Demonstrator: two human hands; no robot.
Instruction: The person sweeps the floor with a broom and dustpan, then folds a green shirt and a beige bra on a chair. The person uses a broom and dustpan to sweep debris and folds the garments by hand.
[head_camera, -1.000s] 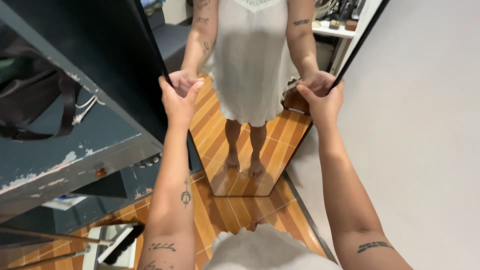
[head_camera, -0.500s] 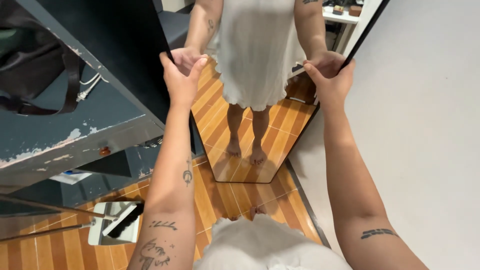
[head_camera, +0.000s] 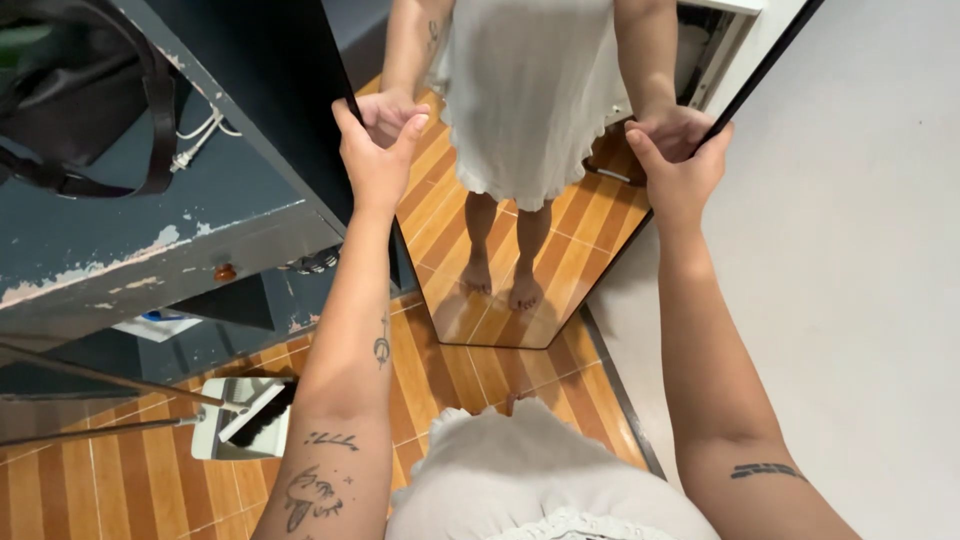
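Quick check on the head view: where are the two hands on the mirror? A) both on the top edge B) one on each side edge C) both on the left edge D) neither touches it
B: the left hand grips the left side edge of the tall black-framed mirror and the right hand grips its right side edge, thumbs over the front.

Both hands, the left hand (head_camera: 375, 150) and the right hand (head_camera: 680, 165), now sit higher on the mirror (head_camera: 520, 250) edges, drifting toward 1 o'clock. The mirror's bottom edge sits higher in view, baring more floor (head_camera: 140, 480), and the white dustpan (head_camera: 235, 430) shows fully.
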